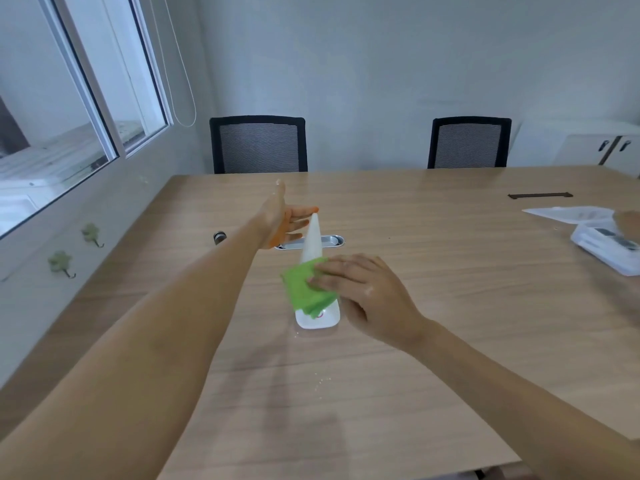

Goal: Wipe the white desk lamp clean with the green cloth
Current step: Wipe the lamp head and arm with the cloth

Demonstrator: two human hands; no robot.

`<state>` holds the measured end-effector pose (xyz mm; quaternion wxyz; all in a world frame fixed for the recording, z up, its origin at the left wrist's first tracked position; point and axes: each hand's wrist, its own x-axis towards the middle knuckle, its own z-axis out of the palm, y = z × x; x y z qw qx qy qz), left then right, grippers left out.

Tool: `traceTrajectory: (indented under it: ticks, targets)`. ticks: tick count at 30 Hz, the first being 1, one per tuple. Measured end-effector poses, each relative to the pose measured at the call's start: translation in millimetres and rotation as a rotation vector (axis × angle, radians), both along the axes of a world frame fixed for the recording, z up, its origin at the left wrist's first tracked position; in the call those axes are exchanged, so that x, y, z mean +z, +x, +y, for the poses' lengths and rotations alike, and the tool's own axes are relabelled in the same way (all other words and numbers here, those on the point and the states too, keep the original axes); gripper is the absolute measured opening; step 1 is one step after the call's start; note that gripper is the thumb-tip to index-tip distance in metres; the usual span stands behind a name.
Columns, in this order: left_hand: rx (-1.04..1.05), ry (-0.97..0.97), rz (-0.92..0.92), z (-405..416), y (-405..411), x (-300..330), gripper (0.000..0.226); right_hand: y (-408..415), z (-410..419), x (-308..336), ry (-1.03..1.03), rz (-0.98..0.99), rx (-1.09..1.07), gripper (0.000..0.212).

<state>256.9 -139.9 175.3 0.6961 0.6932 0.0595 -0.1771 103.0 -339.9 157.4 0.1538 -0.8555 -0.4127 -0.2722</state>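
Observation:
The white desk lamp (312, 241) stands on the wooden table (433, 306), its flat base near me and its tapering arm rising away. A folded green cloth (304, 289) lies over the lower arm and base. My right hand (360, 292) presses flat on the cloth, fingers pointing left. My left hand (282, 220) is stretched out behind the lamp's top, fingers spread and touching the tip; whether it grips the tip I cannot tell.
A metal cable grommet (329, 241) is set in the table behind the lamp. A white device (606, 247) and papers (571, 213) lie at the right edge, beside another person's hand (628, 223). Two black chairs (258, 144) stand at the far side. Windows fill the left wall.

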Motion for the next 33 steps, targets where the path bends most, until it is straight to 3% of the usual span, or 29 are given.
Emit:
traceTrajectory:
  ticks: [3, 9, 15, 22, 28, 33]
  targets:
    - [-0.018, -0.011, 0.013, 1, 1, -1, 0.099, 23, 8, 19, 0.122, 0.015, -0.13, 0.049]
    - [-0.004, 0.02, 0.03, 0, -6, 4, 0.099, 51, 20, 20, -0.017, 0.207, -0.157, 0.054]
    - [-0.003, -0.008, -0.008, -4, -3, 2, 0.099, 12, 2, -8, -0.015, 0.028, -0.048, 0.049]
    - [0.017, -0.058, 0.013, -7, -3, 4, 0.099, 31, 6, 11, 0.126, 0.074, -0.162, 0.052]
    - [0.026, -0.131, 0.055, -7, -7, 7, 0.1, 49, 20, 15, 0.059, 0.191, -0.114, 0.055]
    - [0.034, -0.102, 0.013, -9, -4, 8, 0.1, 17, 8, -9, -0.041, 0.008, -0.002, 0.049]
